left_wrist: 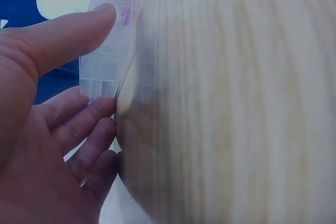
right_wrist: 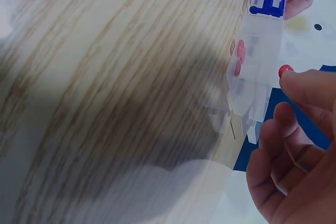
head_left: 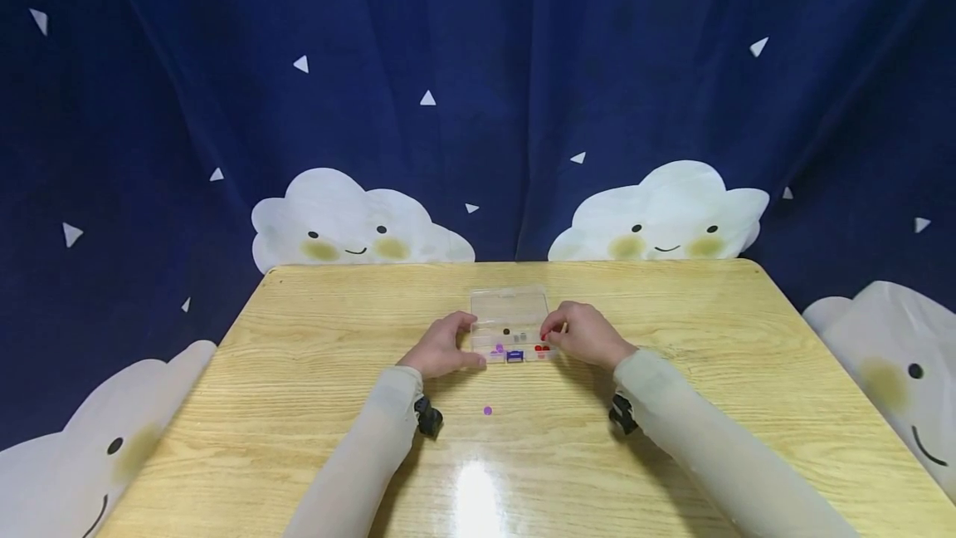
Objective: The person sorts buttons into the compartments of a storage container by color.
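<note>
A clear plastic compartment box [head_left: 489, 339] with a blue latch [head_left: 514, 356] lies on the table, its lid [head_left: 509, 305] raised at the back. My left hand [head_left: 442, 344] holds the box's left end, thumb at the front and fingers at the side and back. Over the right end, my right hand [head_left: 590, 335] pinches a small red bead [right_wrist: 285, 71] between thumb and finger. Red beads [right_wrist: 240, 56] sit in the front right part, and purple ones [head_left: 498, 349] in the front left. One black bead [head_left: 506, 331] and greyish ones [head_left: 520, 338] lie farther back.
A single purple bead [head_left: 488, 411] lies on the wooden table [head_left: 314, 422], in front of the box. Beyond the table's far edge hangs a dark blue curtain [head_left: 478, 148] with white clouds and triangles.
</note>
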`<state>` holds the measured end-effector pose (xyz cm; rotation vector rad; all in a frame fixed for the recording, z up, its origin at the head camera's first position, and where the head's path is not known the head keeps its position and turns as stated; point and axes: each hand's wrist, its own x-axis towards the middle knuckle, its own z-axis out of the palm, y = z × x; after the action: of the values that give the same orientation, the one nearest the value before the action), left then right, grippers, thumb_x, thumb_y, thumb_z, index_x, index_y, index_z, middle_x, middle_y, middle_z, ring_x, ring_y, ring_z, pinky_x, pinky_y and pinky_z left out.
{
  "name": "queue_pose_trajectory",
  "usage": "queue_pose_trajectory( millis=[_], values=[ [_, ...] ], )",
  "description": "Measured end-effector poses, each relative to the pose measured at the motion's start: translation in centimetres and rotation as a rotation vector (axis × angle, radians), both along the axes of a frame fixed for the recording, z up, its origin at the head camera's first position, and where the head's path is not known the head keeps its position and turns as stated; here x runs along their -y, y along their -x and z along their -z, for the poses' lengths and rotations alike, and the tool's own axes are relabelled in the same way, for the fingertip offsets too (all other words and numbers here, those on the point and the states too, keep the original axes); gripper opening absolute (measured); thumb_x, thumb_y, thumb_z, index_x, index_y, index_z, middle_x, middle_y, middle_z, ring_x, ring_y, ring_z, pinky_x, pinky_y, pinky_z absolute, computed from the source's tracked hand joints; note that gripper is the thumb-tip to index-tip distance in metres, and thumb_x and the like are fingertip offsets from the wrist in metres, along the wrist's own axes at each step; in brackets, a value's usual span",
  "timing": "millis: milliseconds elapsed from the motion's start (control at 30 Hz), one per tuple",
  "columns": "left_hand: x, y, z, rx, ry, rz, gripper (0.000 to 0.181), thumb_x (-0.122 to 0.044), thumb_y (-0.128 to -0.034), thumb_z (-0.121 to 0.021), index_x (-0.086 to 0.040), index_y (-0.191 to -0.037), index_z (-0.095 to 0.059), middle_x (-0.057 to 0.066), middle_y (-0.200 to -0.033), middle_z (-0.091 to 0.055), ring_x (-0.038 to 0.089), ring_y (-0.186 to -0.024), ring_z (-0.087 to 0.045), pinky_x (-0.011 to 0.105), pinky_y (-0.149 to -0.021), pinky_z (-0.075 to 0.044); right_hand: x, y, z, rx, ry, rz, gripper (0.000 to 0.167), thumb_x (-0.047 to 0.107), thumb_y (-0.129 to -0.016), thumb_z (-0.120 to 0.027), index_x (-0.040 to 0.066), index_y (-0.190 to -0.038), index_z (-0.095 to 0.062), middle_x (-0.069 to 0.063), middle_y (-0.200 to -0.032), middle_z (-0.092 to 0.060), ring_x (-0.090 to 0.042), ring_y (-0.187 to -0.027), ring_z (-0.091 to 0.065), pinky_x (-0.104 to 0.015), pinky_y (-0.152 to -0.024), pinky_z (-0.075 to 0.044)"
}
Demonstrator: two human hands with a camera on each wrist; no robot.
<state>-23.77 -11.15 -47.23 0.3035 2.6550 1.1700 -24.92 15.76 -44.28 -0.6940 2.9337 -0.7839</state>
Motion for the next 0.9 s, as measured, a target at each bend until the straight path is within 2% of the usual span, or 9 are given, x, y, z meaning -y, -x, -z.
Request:
queue_pose_trajectory(
  millis=[233, 600, 900],
  values=[
    [0.04, 0.05, 0.04, -0.001, 0.006, 0.004, 0.078, -0.027, -0.078, -0.085, -0.012, -0.144, -0.047, 0.012, -0.14, -0.054, 0.03, -0.132, -0.05, 0.047, -0.114, -0.04, -0.06, -0.14, -0.08, -0.014, 0.017, -0.023, 0.01, 0.008, -0.087, -0.07, 0.013, -0.086, -0.078, 0.0, -0.085, -0.068, -0.012, -0.073, -0.053, -0.028, -0.07, -0.047],
    [-0.11, 0.13, 0.33, 0.003, 0.005, 0.008, 0.077, -0.026, -0.0776, -0.085, -0.012, -0.143, -0.048, 0.013, -0.14, -0.054, 0.031, -0.131, -0.05, 0.047, -0.115, -0.04, -0.24, -0.32, 0.2, -0.017, 0.033, -0.038, 0.01, 0.008, -0.088, -0.068, 0.009, -0.091, -0.078, -0.001, -0.087, -0.069, -0.011, -0.076, -0.055, -0.028, -0.072, -0.048],
    [0.14, 0.16, 0.3, -0.007, 0.008, 0.01, 0.077, -0.027, -0.0777, -0.085, -0.012, -0.144, -0.048, 0.013, -0.14, -0.054, 0.031, -0.132, -0.05, 0.047, -0.115, -0.04, 0.28, -0.96, -0.55, -0.05, 0.041, -0.096, 0.01, 0.006, -0.089, -0.068, 0.008, -0.092, -0.077, -0.001, -0.087, -0.069, -0.009, -0.073, -0.054, -0.024, -0.067, -0.048]
  ],
)
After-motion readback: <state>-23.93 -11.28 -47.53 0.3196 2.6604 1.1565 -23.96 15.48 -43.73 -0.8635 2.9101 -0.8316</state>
